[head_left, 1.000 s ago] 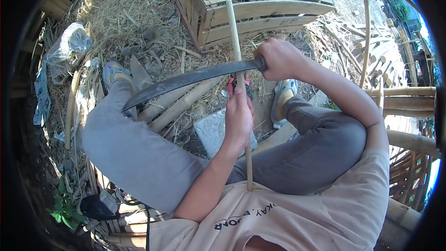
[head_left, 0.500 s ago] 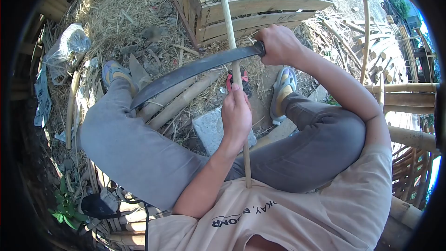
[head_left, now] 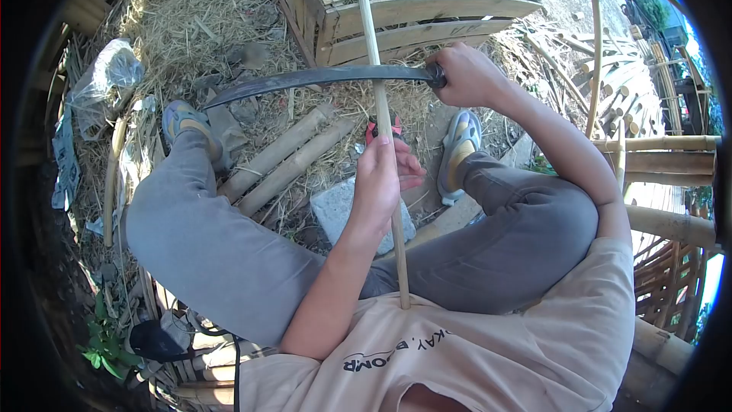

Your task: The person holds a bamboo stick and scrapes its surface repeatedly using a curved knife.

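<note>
My right hand (head_left: 467,76) is closed around the dark handle of a machete (head_left: 305,78). Its long, curved blade reaches left and crosses the upper part of a slim pale wooden stick (head_left: 386,111), appearing to touch it. The stick stands lengthwise before me, its lower end against my shirt at the belly and its upper end in front of the crate. My left hand (head_left: 375,183) holds the stick at mid-length, thumb along it, with the other fingers loosely spread to the right.
A slatted wooden crate (head_left: 427,11) stands ahead. Between my feet lie a pale stone block (head_left: 332,210), bamboo pieces (head_left: 293,160) and a small red-and-black object (head_left: 371,131). Straw covers the ground. Bamboo poles (head_left: 667,160) stand at right, a plastic bag (head_left: 114,76) at left.
The machete blade has swung up, its tip rising, and now crosses the stick nearer its top. My left hand's fingers have loosened and spread while the thumb stays on the stick.
</note>
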`<action>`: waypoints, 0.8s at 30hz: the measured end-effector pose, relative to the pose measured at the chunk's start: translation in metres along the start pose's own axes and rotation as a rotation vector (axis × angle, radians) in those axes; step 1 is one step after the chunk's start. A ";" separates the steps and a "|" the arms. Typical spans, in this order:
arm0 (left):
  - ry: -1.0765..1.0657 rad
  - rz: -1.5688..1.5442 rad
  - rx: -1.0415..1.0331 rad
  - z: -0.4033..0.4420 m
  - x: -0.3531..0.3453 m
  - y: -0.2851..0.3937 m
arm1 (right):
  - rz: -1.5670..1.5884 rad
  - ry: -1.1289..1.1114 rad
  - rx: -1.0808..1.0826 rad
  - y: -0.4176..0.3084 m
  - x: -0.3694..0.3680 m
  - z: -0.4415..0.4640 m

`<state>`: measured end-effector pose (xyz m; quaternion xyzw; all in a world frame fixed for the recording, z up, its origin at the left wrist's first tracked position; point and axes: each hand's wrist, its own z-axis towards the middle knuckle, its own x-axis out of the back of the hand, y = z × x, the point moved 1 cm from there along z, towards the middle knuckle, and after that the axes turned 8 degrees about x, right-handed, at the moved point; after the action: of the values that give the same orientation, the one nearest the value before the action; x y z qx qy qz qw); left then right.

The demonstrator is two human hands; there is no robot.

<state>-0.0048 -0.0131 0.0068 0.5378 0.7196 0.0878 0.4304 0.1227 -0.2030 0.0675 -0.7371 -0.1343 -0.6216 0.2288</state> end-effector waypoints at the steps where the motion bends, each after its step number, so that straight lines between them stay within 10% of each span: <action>1: -0.008 0.012 -0.010 0.000 0.001 0.001 | 0.003 -0.015 0.031 -0.003 -0.002 0.002; 24: -0.141 -0.210 0.032 0.003 0.006 -0.005 | -0.022 0.056 -0.132 0.018 -0.012 0.023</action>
<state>-0.0062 -0.0113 -0.0014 0.4714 0.7411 -0.0072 0.4780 0.1489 -0.2057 0.0496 -0.7315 -0.0947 -0.6519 0.1763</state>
